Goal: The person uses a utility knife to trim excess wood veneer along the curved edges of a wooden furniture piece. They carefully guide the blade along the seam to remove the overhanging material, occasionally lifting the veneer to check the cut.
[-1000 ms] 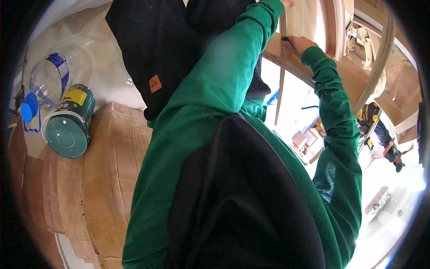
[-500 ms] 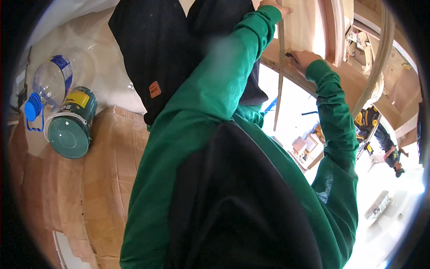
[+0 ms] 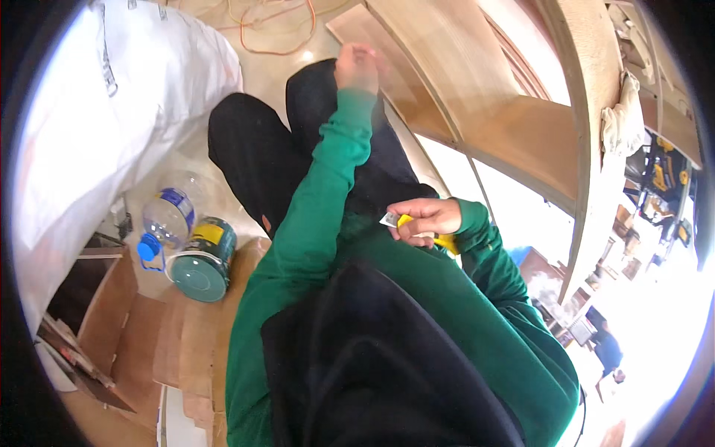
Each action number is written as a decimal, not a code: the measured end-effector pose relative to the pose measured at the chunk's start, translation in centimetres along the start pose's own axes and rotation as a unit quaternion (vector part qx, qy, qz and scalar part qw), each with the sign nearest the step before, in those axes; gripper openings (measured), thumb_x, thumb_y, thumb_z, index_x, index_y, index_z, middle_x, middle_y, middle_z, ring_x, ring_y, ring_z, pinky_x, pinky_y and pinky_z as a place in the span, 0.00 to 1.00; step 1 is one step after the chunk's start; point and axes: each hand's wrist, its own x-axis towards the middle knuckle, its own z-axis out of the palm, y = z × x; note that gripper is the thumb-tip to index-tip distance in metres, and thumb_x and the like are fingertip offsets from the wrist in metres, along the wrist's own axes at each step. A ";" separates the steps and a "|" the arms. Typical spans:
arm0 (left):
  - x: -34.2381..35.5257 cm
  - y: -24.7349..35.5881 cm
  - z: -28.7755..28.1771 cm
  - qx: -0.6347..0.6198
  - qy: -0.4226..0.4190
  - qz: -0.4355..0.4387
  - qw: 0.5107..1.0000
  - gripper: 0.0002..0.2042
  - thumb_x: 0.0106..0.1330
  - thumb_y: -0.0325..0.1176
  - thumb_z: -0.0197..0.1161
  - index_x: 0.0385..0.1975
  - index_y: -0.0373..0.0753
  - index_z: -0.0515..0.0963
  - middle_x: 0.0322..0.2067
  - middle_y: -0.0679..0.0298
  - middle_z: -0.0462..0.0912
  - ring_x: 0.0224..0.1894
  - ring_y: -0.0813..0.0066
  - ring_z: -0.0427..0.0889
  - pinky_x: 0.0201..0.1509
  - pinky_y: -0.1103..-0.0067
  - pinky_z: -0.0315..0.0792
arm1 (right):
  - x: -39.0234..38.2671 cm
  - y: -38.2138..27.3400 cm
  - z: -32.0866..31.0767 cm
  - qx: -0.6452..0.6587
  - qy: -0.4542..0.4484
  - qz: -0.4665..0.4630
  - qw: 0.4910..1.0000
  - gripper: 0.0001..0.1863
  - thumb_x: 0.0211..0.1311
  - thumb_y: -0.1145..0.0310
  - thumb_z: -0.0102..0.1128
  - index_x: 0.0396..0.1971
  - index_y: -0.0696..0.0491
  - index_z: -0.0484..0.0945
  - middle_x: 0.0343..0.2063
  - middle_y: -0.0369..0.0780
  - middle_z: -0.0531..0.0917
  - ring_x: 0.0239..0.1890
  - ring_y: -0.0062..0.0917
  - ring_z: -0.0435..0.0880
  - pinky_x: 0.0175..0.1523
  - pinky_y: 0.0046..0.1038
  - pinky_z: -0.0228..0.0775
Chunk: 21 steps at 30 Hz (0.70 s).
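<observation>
My right hand is closed around a yellow-handled tool with a short, flat silvery tip; its exact kind is unclear. It is held low in front of my body, the tip pointing left, and more yellow shows behind the wrist. My left hand is raised above my knee, close to the end of a curved wooden frame. Motion smears its fingers, so their position is unclear. Both arms wear green sleeves, and my legs in black trousers are bent.
Left of my legs, a clear plastic bottle with a blue cap lies beside a green bucket. A large white sack bulges at the upper left. Orange cable lies on the floor ahead. Flattened cardboard is at lower left.
My right hand has drawn back from the wooden frame to my body. The left has come away from the upper frame, nearer my knee. My view has shifted, bringing in the white sack.
</observation>
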 end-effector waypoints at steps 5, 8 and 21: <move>-3.9 -0.1 2.5 0.068 -0.188 -0.084 0.976 0.06 0.58 0.26 0.63 0.28 0.33 0.72 0.21 0.62 0.79 0.18 0.76 0.79 0.22 0.80 0.74 | 0.9 4.1 -3.9 0.185 0.021 -0.191 0.964 0.11 0.62 0.68 0.50 0.40 0.58 0.67 0.16 0.36 0.68 0.14 0.15 0.67 0.14 0.19 0.64; -4.2 -0.5 3.7 0.153 -0.214 -0.076 0.962 0.09 0.56 0.27 0.67 0.27 0.32 0.73 0.19 0.62 0.79 0.18 0.76 0.79 0.21 0.81 0.73 | -0.1 5.1 -5.2 0.254 -0.022 -0.252 0.934 0.15 0.67 0.61 0.46 0.46 0.56 0.65 0.16 0.40 0.71 0.10 0.17 0.68 0.14 0.21 0.71; 7.6 3.4 -3.2 0.072 -0.065 0.050 0.994 0.17 0.63 0.25 0.58 0.51 0.30 0.67 0.43 0.50 0.78 0.41 0.58 0.82 0.45 0.67 0.79 | 1.6 5.2 -6.7 0.244 -0.166 -0.263 0.919 0.18 0.69 0.58 0.42 0.49 0.56 0.64 0.14 0.34 0.67 0.08 0.13 0.61 0.12 0.16 0.59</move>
